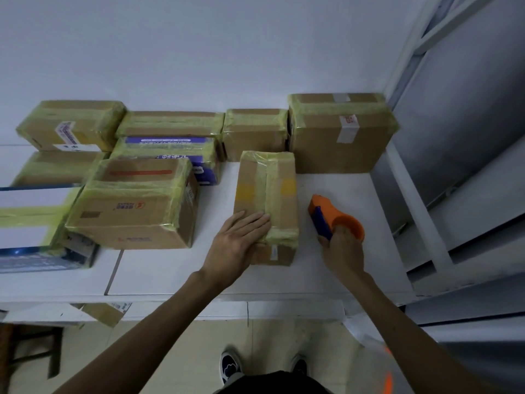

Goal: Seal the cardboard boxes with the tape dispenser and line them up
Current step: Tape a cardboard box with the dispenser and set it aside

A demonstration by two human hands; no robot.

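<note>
My left hand (237, 240) presses the taped box (267, 191), fingers straight. At three o'clock, my right hand (342, 253) grips the tape dispenser (333, 216).

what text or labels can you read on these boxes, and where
No text here reads clearly.
Purple box: white print, upside down, blurred.
Front left box: red logo and print, blurred.
Big right box: white label with red marks, too small.
Far left box: printed labels, blurred.
</note>
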